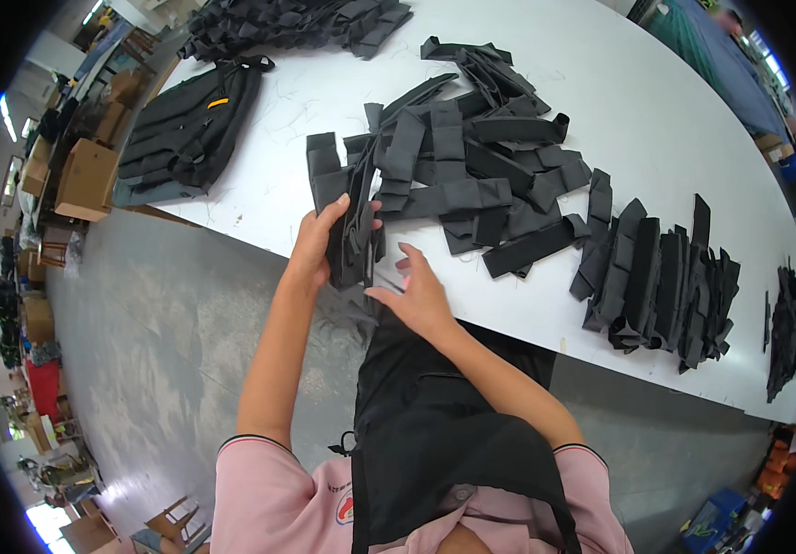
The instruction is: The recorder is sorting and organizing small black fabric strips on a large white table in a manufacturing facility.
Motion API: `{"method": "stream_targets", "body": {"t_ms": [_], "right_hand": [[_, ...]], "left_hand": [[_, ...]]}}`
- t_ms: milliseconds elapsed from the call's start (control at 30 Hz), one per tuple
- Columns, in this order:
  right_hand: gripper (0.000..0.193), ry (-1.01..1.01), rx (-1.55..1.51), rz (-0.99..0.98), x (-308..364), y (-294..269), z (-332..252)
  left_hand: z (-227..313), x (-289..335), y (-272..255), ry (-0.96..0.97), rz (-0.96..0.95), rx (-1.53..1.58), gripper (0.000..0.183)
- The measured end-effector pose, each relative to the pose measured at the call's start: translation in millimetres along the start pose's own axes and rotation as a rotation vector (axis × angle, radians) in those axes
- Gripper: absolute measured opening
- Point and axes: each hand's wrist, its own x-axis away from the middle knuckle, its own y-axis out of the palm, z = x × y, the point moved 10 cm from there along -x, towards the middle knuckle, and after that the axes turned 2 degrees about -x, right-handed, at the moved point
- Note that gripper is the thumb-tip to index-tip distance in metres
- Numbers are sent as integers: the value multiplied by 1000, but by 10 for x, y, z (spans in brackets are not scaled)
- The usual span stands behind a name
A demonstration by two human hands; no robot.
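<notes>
My left hand point(318, 238) is closed around a bundle of dark grey fabric strips point(350, 242), held upright over the table's near edge. The thumb lies across the front strip, and fingertips show on the bundle's right side. Just right of its lower end is my right hand point(416, 293), fingers apart and curved toward the bundle, with nothing visible in it. Beyond both hands lies a loose heap of similar black and grey fabric strips point(472, 175), some flat and some folded into segments.
The white table point(310, 88) carries a row of sorted strips point(657, 286) at right and another dark pile point(788, 328) at its far right end. A black backpack point(190, 129) lies at left, below a large strip heap point(296, 26). Cardboard boxes point(89, 180) stand beyond the floor.
</notes>
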Motion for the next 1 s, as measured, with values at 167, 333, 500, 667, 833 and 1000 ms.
{"method": "stream_targets", "body": {"t_ms": [167, 333, 500, 667, 833, 1000], "right_hand": [[72, 142, 78, -46, -78, 184, -18], [51, 264, 106, -178, -107, 133, 248], [27, 5, -113, -10, 76, -518, -431], [31, -216, 18, -2, 307, -779, -927], [43, -403, 343, 39, 435, -721, -1117], [42, -546, 472, 220, 387, -1132, -1452]], "left_hand": [[-2, -89, -53, -11, -9, -100, 38], [220, -71, -9, 42, -9, -77, 36], [660, -111, 41, 265, -3, 10, 46], [723, -145, 136, 319, 18, -31, 46], [464, -234, -52, 246, 192, -152, 47], [661, -190, 59, 285, 197, -131, 48]]}}
